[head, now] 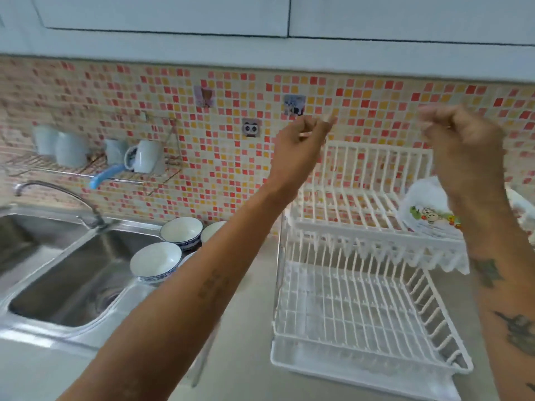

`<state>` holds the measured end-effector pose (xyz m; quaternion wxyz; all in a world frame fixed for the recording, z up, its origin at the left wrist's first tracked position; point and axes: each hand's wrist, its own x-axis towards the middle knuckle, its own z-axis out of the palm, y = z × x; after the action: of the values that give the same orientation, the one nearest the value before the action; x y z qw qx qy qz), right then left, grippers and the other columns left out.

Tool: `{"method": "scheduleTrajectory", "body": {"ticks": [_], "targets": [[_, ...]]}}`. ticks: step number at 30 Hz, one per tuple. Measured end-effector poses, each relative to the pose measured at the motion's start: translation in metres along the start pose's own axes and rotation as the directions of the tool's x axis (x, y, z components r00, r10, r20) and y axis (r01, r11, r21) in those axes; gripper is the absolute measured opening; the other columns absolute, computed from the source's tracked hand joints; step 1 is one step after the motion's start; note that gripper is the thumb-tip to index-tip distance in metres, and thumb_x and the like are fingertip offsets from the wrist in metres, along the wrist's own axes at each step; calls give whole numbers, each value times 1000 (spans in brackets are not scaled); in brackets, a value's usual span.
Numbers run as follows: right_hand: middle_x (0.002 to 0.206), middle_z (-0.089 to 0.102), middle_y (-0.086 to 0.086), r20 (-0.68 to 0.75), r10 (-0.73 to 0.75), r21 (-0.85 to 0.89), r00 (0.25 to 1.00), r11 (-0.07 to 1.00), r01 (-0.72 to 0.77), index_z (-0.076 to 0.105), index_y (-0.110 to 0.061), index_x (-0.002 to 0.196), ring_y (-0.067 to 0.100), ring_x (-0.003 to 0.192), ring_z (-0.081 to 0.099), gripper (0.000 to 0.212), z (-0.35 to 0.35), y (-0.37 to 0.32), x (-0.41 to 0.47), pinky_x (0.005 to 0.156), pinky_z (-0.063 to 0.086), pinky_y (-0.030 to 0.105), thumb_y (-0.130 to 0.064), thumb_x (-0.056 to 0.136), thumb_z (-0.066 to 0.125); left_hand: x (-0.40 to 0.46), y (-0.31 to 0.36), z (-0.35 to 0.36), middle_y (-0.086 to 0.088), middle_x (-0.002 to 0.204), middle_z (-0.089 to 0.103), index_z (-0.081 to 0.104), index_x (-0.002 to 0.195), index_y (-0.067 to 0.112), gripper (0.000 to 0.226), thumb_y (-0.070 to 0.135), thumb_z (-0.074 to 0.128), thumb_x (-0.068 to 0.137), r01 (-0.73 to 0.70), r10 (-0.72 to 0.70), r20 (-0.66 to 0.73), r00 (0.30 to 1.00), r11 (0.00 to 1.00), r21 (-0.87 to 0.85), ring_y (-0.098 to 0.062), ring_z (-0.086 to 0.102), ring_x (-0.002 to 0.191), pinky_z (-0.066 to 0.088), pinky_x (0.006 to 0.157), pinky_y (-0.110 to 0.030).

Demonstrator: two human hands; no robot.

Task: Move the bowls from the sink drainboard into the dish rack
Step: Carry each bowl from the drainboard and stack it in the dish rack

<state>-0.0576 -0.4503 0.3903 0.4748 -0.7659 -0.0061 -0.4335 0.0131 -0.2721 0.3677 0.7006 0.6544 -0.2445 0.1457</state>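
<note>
Several white bowls with blue patterned rims stand on the steel drainboard (136,287) right of the sink: one in front (155,263), one behind it (181,232), a third (212,231) partly hidden by my left forearm. A white two-tier wire dish rack (362,311) stands on the counter at the right; both tiers hold no bowls. My left hand (302,137) is raised above the rack's upper tier, fingers curled, holding nothing. My right hand (460,140) is raised at the rack's right, blurred, fingers closed and holding nothing.
A steel double sink (75,282) with a curved tap (58,192) fills the left. A wall shelf carries several white mugs (144,159) and a blue-handled tool (105,176). A printed white cloth (428,209) lies on the rack's upper right. Cabinets hang overhead.
</note>
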Motion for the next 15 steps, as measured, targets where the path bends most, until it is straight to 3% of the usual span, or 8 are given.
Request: {"method": "scheduleTrajectory", "body": {"ticks": [3,5,6,8,12,15], "targets": [[89,71,-10,156,-47,172,987,985,20,71,-32,92,20,81,62,22,64,-36,-18,77,49,26,-18,88,54,2,-17,-72,-6,90,61,56,87,8,25,31,56,96,72,-68,-129,989,997,25,-13,60,82,49,69,-25],[88,74,-1,254,-63,237,965,972,1,69,-36,87,37,85,65,26,107,-51,-33,83,55,37,-16,89,54,0,-33,-119,-4,93,64,58,89,10,24,33,56,96,153,-140,-198,970,987,51,-12,61,81,49,71,-25],[91,74,5,308,-63,268,949,963,-23,69,-37,86,36,91,67,27,128,-57,-43,90,56,41,-14,91,54,-2,-42,-142,-2,93,65,58,89,11,24,34,56,96,203,-186,-228,956,978,55,-12,62,81,50,72,-25],[98,73,0,425,-32,308,905,945,-112,68,-35,86,22,98,69,27,173,-59,-63,97,53,43,-13,93,53,-9,-64,-182,1,94,66,60,92,15,25,39,55,95,335,-312,-272,910,941,41,-13,62,83,49,73,-26],[106,70,-4,665,130,199,736,918,-342,69,-28,91,17,103,66,19,272,-29,-97,96,53,35,-16,93,54,-27,-112,-242,-1,101,62,61,87,21,35,55,53,91,633,-621,-211,755,774,-13,-20,59,93,47,78,-30],[90,64,-7,722,316,70,616,851,-520,67,-15,97,15,95,60,11,331,13,-115,86,49,29,-17,94,56,-46,-160,-276,-4,108,58,63,113,13,54,60,53,88,786,-776,-164,609,618,-9,-22,57,98,45,85,-34]]}}
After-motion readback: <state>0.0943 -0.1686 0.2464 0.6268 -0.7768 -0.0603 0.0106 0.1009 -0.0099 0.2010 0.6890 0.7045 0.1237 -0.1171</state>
